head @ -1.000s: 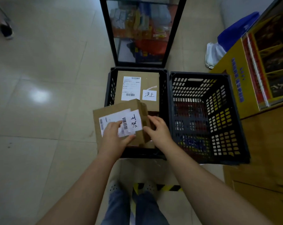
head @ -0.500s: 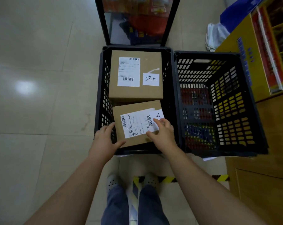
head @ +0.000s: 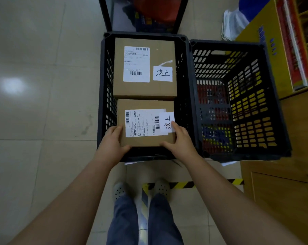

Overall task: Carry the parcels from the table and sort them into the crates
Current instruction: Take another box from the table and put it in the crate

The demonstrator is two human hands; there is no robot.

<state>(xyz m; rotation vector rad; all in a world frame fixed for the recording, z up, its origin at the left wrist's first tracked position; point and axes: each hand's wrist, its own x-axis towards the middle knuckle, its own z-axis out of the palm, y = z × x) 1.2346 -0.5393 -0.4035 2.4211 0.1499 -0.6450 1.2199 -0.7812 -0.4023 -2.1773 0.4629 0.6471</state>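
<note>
Both hands held the near parcel [head: 146, 122] inside the left crate [head: 103, 96], the left hand [head: 112, 144] curled round its left near corner and the right hand [head: 179, 140] round its right near corner. Inside that crate, a far parcel [head: 144, 68] lay touching it. The right crate [head: 238, 96] stood touching the left crate's right wall, holding no parcel.

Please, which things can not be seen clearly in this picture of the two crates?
- Printed label text on the near parcel: too small, head view.
- Its underside: hidden by the left crate wall.
- Fingertips of left hand and right hand: partly behind the parcel.
- Yellow cabinet: cut off by the edge.
</note>
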